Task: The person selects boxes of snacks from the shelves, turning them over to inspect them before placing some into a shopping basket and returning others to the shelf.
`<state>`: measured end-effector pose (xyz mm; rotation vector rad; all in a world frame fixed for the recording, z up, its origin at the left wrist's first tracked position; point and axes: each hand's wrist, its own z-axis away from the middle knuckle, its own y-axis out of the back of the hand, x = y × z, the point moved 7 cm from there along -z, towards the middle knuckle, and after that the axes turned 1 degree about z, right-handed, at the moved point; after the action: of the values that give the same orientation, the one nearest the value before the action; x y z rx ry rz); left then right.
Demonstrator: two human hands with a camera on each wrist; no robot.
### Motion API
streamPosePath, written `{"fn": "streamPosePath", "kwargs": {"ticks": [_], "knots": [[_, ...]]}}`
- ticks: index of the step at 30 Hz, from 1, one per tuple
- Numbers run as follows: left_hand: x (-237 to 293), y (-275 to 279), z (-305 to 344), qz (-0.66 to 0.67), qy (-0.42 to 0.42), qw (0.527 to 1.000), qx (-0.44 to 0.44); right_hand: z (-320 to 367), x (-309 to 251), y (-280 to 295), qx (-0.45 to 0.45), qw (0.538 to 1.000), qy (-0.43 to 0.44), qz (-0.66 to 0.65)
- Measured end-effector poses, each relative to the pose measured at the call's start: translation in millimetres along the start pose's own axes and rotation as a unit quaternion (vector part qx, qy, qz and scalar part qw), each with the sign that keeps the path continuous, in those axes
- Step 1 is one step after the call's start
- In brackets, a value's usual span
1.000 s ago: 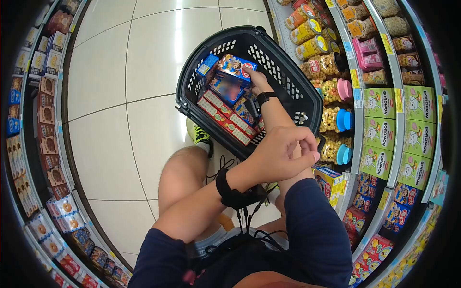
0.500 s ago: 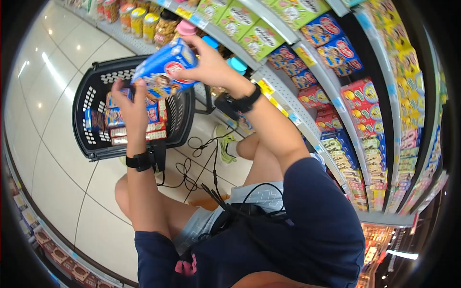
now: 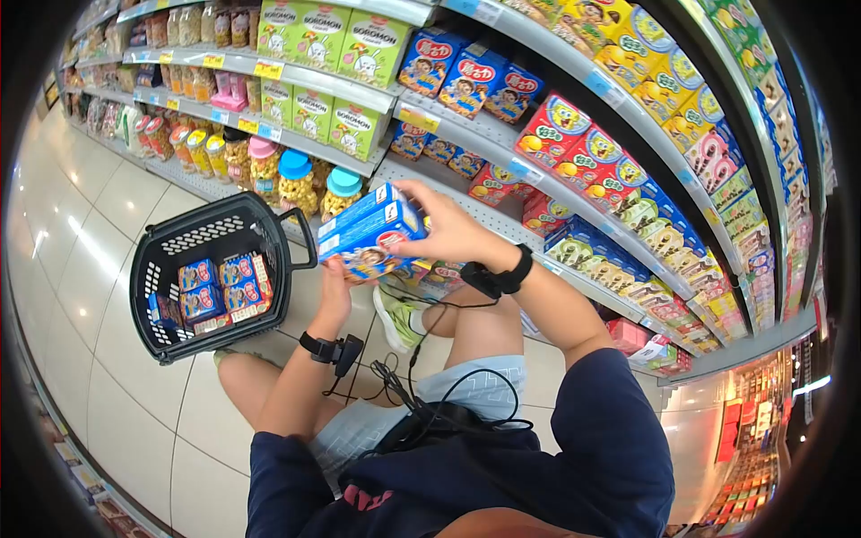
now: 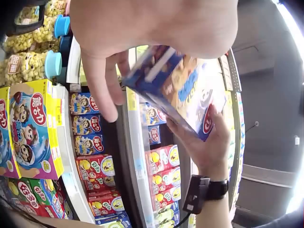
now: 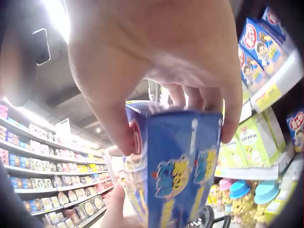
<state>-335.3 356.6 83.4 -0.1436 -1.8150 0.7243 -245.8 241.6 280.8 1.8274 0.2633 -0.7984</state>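
Observation:
My right hand (image 3: 453, 229) grips a pair of blue snack boxes (image 3: 366, 235) side by side, thumb on one face and fingers across the other. In the right wrist view the boxes (image 5: 178, 166) hang upright under that hand. My left hand (image 3: 334, 300) is at their lower corner, its fingers loosely extended; from the left wrist view, its fingers (image 4: 102, 90) point down beside the boxes, not curled round them. Left of my hands a black shopping basket (image 3: 300, 235) stands on the floor with several blue boxes (image 3: 199, 289) and red-and-white boxes (image 3: 260, 278) inside.
Shelves (image 3: 489, 134) curve along the front and right, holding blue boxes (image 3: 475, 76), red boxes (image 3: 574, 143) and green boxes (image 3: 309, 36). Jars with coloured lids (image 3: 296, 179) line the low shelf behind the basket. Black cables (image 3: 395, 381) hang between my legs.
My right hand has brought the blue boxes out of the basket and across to the right. The left hand, earlier near the right forearm, is now beside the boxes. My view has turned toward the shelves.

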Motion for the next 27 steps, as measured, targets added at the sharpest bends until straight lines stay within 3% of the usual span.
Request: {"fn": "streamPosePath", "kwargs": {"ticks": [5,10,12,16,27], "knots": [[-4,-19,-9,-0.064,-0.019,0.996,-0.06,6,-3,120,0.167,0.983,-0.001,0.077],[-22,9,-9,-0.142,0.031,0.987,-0.065,-3,1,209,0.219,0.932,-0.049,0.283],[-20,16,-11,-0.152,0.033,0.986,-0.067,-10,9,225,0.206,0.91,-0.075,0.352],[-19,28,-13,-0.154,0.029,0.986,-0.064,-24,49,237,0.195,0.911,-0.16,0.325],[-5,19,-11,-0.16,0.024,0.983,-0.09,-65,81,247,0.2,0.853,-0.228,0.424]]}}
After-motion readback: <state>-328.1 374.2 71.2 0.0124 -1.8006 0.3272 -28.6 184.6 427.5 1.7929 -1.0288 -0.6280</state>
